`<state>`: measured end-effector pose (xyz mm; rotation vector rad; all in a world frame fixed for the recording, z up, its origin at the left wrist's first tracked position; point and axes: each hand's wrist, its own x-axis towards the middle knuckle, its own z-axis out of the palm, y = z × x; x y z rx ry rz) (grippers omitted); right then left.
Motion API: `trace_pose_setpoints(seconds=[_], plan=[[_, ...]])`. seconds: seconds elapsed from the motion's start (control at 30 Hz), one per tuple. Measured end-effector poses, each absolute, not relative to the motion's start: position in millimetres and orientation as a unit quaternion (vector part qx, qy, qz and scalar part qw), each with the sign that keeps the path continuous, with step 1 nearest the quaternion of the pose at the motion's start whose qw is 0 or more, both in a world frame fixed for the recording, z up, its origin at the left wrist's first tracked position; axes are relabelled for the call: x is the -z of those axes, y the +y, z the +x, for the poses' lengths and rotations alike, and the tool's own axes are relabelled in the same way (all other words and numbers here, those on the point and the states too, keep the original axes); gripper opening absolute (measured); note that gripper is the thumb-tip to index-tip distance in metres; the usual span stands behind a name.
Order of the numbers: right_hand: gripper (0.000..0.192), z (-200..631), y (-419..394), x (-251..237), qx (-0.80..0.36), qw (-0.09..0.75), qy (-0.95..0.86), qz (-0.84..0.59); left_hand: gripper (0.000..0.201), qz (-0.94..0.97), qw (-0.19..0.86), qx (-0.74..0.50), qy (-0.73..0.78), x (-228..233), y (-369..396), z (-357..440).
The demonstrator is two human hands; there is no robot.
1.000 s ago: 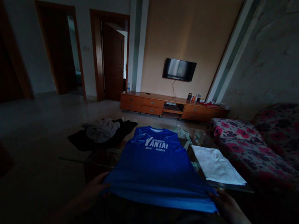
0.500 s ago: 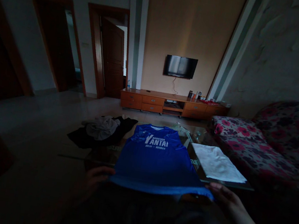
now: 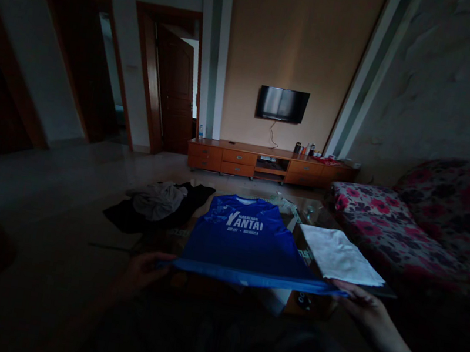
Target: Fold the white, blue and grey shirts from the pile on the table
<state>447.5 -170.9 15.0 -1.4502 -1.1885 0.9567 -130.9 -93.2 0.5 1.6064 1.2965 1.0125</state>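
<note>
Blue printed cloth shirt [image 3: 241, 248] spread on glass-topped table [image 3: 384, 292], hem stretched between left hand [image 3: 147, 269] and right hand [image 3: 357, 302].
Pinched at both hem corners, one per grip, by near table edge. Long axis pointing away from the hands: neck far, hem close, about equally near to either side. To the right, folded white cloth [image 3: 341, 255]; to the left, rumpled grey garment [image 3: 160, 200] on black cloth [image 3: 125, 218].

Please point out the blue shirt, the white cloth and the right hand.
Blue shirt [image 3: 242, 251], head view: front, below the lettering.
White cloth [image 3: 341, 255], head view: its upper surface.
Right hand [image 3: 361, 302], head view: its middle.
</note>
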Motion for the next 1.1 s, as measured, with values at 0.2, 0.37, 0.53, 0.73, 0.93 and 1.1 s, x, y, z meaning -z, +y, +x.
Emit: trace_pose_setpoints(seconds=[0.2, 0.37, 0.53, 0.73, 0.93, 1.1], plan=[[0.051, 444.5, -175.0, -36.8, -0.359, 0.452, -0.533, -0.618, 0.043, 0.647, 0.400, -0.398, 0.513, -14.0, -92.0, -141.6], [0.049, 454.8, -178.3, -48.4, -0.349, 0.435, -0.553, -0.619, 0.046, 0.657, 0.364, -0.382, 0.539, -26.8, -97.5, -151.9], [0.049, 460.1, -181.8, -53.8, -0.362, 0.409, -0.569, -0.615, 0.034, 0.700, 0.301, -0.377, 0.527, -35.7, -103.8, -158.9], [0.041, 478.5, -191.3, -43.2, -0.411, 0.389, -0.551, -0.613, 0.029, 0.707, 0.334, -0.345, 0.520, -40.8, -114.9, -168.5], [0.038, 501.4, -197.7, -27.5, -0.438, 0.384, -0.529, -0.617, 0.027, 0.686, 0.354, -0.332, 0.542, -47.5, -123.5, -173.6], [0.037, 502.8, -182.1, -28.8, -0.398, 0.400, -0.533, -0.630, 0.028, 0.681, 0.341, -0.338, 0.553, -44.7, -101.6, -173.0]])
